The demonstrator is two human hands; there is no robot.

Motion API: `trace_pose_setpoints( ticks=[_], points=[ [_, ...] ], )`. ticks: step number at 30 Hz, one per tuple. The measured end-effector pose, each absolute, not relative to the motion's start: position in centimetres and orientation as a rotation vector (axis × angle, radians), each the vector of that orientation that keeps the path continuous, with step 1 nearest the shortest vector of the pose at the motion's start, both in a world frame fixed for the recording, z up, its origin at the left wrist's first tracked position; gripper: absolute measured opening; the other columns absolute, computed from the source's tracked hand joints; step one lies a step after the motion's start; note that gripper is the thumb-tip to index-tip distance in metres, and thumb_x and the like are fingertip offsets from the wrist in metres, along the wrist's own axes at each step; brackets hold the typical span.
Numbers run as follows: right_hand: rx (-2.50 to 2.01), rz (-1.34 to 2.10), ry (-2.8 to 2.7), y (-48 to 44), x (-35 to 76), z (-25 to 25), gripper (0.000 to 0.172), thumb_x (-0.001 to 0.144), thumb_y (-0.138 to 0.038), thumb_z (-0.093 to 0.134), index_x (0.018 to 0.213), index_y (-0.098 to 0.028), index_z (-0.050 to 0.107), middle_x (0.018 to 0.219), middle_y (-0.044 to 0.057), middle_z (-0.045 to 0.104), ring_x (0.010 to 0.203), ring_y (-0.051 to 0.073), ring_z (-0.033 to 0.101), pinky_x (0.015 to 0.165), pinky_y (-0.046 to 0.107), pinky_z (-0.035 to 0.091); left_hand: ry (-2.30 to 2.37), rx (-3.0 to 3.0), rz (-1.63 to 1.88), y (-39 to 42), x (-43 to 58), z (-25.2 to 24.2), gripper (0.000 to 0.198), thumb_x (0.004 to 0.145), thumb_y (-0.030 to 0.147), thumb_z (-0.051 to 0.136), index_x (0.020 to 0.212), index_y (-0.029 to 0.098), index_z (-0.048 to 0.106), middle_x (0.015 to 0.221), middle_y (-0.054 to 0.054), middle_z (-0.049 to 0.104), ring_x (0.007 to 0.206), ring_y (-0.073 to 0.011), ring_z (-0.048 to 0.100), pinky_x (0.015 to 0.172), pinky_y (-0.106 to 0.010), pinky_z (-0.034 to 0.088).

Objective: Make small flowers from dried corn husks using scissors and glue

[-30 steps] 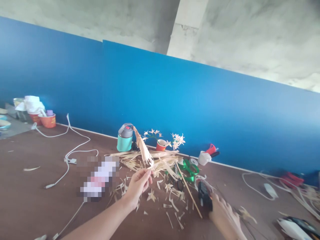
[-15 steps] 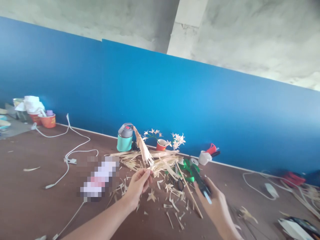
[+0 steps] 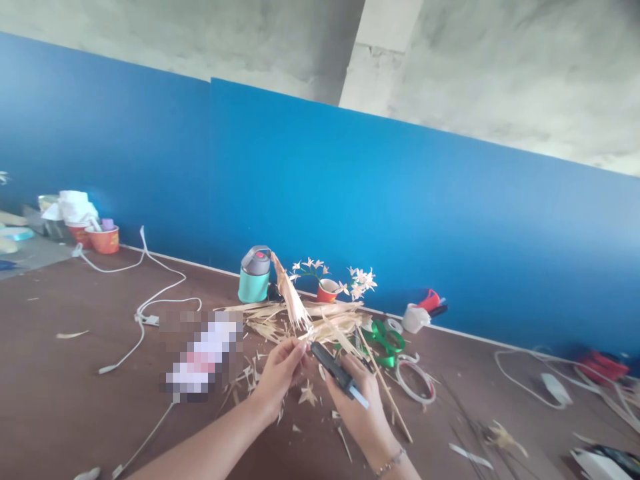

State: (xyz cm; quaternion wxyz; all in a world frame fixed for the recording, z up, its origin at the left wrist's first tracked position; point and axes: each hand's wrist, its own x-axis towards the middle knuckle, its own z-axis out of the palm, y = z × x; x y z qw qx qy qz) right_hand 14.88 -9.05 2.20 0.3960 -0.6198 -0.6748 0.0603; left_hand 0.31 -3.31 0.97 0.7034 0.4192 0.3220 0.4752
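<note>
My left hand (image 3: 280,377) is closed in a pinch, its fingertips on a small pale piece too small to name. My right hand (image 3: 363,400) grips a black glue gun (image 3: 330,365) with a whitish glue stick (image 3: 359,397) poking from its rear. The gun's nozzle is close to the left fingertips; whether they touch I cannot tell. Just beyond the hands lies a pile of dry, straw-coloured husks (image 3: 340,309), with a tall torn husk (image 3: 290,293) rising from it. A pale star-shaped flower (image 3: 308,393) lies on the table beneath the hands.
Behind the pile stand a teal flask (image 3: 253,285) and an orange cup (image 3: 327,291) with pale flowers (image 3: 361,283). Green ribbon (image 3: 387,360) and a tape roll (image 3: 416,381) lie to the right. White cables (image 3: 150,308) and a pixelated object (image 3: 203,357) are left. A blue partition (image 3: 375,200) backs the table.
My right hand has brought the glue gun leftward, so its nozzle is now at my left fingertips. The tape roll has come into view. The left hand keeps its pinch.
</note>
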Motion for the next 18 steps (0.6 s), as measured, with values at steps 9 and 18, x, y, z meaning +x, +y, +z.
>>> trace_pose_setpoints(
  ticks=[9, 18],
  points=[
    [-1.595, 0.158, -1.706, -8.88, 14.93, 1.74, 0.008, 0.078, -0.018, 0.052, 0.072, -0.019, 0.057, 0.070, 0.002, 0.060, 0.064, 0.017, 0.058, 0.063, 0.026, 0.046, 0.719, 0.932, 1.059, -3.26, 0.53, 0.67, 0.035, 0.071, 0.048, 0.063, 0.066, 0.016, 0.050, 0.053, 0.007, 0.047, 0.039, -0.0017, 0.021, 0.039, -0.017, 0.014],
    [-1.565, 0.132, -1.707, -8.82, 15.03, 1.49, 0.010, 0.078, -0.021, 0.050, 0.069, -0.020, 0.055, 0.069, 0.003, 0.059, 0.061, 0.017, 0.057, 0.059, 0.026, 0.046, 0.722, 0.942, 1.059, -3.25, 0.56, 0.51, 0.037, 0.070, 0.051, 0.063, 0.066, 0.016, 0.051, 0.052, 0.008, 0.042, 0.039, -0.0022, 0.022, 0.039, -0.016, 0.015]
  ],
)
